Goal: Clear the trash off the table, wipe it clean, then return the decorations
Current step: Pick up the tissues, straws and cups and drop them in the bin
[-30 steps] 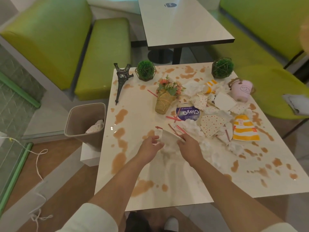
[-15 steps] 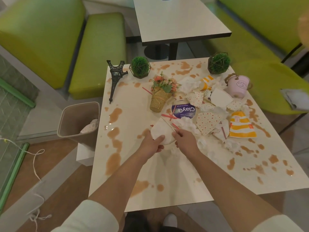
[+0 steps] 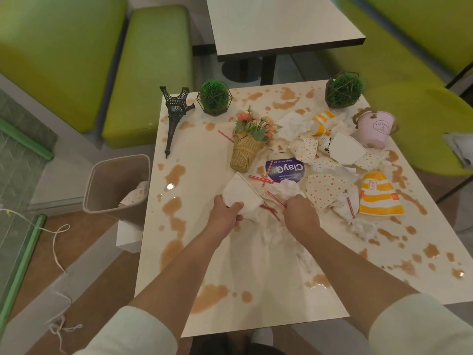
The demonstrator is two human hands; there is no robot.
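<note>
My left hand point(image 3: 226, 217) grips a flattened white paper cup point(image 3: 242, 194) near the middle of the stained table point(image 3: 256, 290). My right hand point(image 3: 299, 216) closes on crumpled tissue point(image 3: 288, 188) and red striped straws point(image 3: 275, 199) just right of it. A pile of squashed dotted cups point(image 3: 323, 189), an orange-striped cup point(image 3: 378, 198) and more tissue spreads to the right. Decorations stand among it: an Eiffel tower model point(image 3: 175, 116), two green ball plants point(image 3: 215, 97) point(image 3: 344, 89), a flower bouquet point(image 3: 249, 140) and a pink bucket point(image 3: 375, 129).
A brown trash bin point(image 3: 115, 190) with paper in it stands on the floor at the table's left edge. Brown spills cover the tabletop. Green benches flank both sides, and a second table point(image 3: 279, 21) stands beyond. A blue round sticker point(image 3: 285, 170) lies mid-table.
My left hand has lifted the white cup off the pile and tilted it up. My right hand moved slightly right onto the tissue and straws.
</note>
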